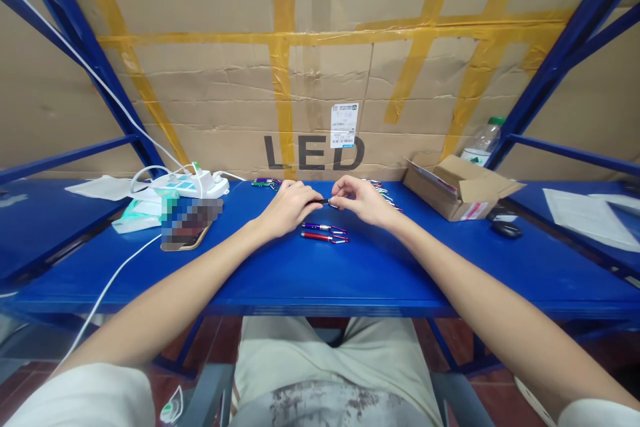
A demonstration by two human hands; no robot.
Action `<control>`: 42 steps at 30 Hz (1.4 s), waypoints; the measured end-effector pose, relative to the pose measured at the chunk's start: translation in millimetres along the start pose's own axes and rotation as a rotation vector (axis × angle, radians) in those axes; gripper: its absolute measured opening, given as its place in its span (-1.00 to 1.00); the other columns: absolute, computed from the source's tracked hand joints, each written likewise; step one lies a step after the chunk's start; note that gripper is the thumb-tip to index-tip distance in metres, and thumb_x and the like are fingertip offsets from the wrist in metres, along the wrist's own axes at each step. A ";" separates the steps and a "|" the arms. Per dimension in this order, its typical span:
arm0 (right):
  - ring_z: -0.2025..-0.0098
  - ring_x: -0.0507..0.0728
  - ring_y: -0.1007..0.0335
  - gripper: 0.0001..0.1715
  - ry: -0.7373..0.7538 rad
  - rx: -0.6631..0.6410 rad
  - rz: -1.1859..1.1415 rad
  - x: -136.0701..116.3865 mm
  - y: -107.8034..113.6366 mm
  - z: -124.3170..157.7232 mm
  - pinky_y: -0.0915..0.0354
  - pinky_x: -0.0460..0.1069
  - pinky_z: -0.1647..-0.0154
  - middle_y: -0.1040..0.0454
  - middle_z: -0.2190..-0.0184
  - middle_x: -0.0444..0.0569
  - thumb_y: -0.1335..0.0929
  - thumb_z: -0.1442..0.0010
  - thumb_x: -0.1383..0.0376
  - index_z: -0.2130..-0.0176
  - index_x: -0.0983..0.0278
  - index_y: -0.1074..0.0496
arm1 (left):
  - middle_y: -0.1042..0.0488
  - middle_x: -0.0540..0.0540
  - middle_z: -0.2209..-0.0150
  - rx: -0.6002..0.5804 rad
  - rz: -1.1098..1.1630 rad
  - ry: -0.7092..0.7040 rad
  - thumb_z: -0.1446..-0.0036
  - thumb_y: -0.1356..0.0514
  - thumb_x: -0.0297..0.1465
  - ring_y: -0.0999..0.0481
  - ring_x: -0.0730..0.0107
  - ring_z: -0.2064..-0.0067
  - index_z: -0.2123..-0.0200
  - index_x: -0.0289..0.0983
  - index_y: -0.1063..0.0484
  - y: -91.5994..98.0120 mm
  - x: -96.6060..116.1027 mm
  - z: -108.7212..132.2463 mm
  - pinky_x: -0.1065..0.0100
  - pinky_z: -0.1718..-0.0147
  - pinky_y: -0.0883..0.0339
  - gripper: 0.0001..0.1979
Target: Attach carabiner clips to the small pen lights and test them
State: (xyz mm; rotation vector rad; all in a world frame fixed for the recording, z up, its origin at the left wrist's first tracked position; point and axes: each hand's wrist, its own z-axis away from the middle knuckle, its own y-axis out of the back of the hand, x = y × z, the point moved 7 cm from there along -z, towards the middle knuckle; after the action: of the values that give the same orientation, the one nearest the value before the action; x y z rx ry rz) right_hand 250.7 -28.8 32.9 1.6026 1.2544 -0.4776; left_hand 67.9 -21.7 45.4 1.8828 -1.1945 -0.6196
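Both my hands meet over the middle of the blue table (320, 273). My left hand (289, 205) is closed around a small black pen-shaped keychain (323, 201), and my right hand (361, 199) pinches its other end. Just in front of my hands lie a purple keychain pen (323, 227) and a red one (323, 237), side by side. More coloured keychain pens (385, 195) lie in a pile behind my right hand, and a few (265, 182) sit behind my left hand.
An open cardboard box (457, 192) and a plastic bottle (483, 141) stand at the right. A black mouse (506, 229) lies beside the box. At the left are a white power strip (187, 183), a phone (187, 227) and tissue packs (137, 213). A cardboard wall (310, 80) closes the back.
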 end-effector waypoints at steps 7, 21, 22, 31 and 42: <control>0.10 0.25 -0.51 -0.97 0.135 -0.060 0.602 19.1 0.5 -0.4 -0.36 0.12 0.02 -0.61 0.19 0.03 -0.43 -0.35 0.30 0.18 0.20 -0.53 | -0.70 -0.17 0.01 0.048 0.222 0.153 -0.51 -0.20 -0.21 -0.65 0.15 0.04 -0.02 -0.23 -0.67 -7.0 -29.7 0.3 0.15 -0.03 -0.47 -0.71; 0.24 0.24 -0.43 -0.86 0.032 -0.177 0.757 18.7 -10.9 5.6 -0.26 0.08 0.16 -0.56 0.20 0.11 -0.25 -0.50 0.35 0.18 0.20 -0.32 | -0.66 -0.17 0.08 0.055 0.306 0.209 -0.44 -0.27 -0.22 -0.62 0.18 0.12 0.00 -0.23 -0.70 -10.1 -35.3 0.5 0.17 -0.01 -0.44 -0.73; 0.25 0.22 -0.43 -0.88 0.044 -0.174 0.708 16.6 -10.3 5.9 -0.25 0.06 0.18 -0.56 0.22 0.08 -0.25 -0.49 0.35 0.17 0.19 -0.32 | -0.67 -0.17 0.08 0.055 0.342 0.220 -0.43 -0.27 -0.21 -0.62 0.19 0.12 0.00 -0.24 -0.70 -11.4 -36.1 0.7 0.18 0.00 -0.45 -0.72; 0.27 0.17 -0.49 -0.76 0.020 -0.128 0.075 7.8 -13.2 2.0 -0.37 0.05 0.21 -0.56 0.31 -0.09 -0.43 -0.33 0.11 0.12 0.19 -0.41 | -0.74 -0.21 0.05 0.020 0.808 0.361 -0.26 -0.37 0.03 -0.66 0.10 0.05 0.06 -0.29 -0.73 -29.6 -37.8 0.1 0.17 -0.03 -0.46 -0.50; 0.21 0.19 -0.50 -0.86 0.179 -0.095 0.421 -10.4 -15.8 8.1 -0.31 0.06 0.16 -0.59 0.23 -0.03 -0.34 -0.48 0.19 0.04 0.19 -0.42 | -0.75 -0.23 0.09 0.077 0.938 0.522 -0.09 -0.46 0.13 -0.61 0.15 0.12 0.08 -0.31 -0.76 -25.2 -38.8 1.7 0.19 0.03 -0.42 -0.38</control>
State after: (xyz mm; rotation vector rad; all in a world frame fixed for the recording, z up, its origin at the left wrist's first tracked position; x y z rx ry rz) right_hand 234.7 -41.6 30.4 1.7961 1.0103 -0.0112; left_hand 62.6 18.4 22.9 1.1958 -1.5366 0.4075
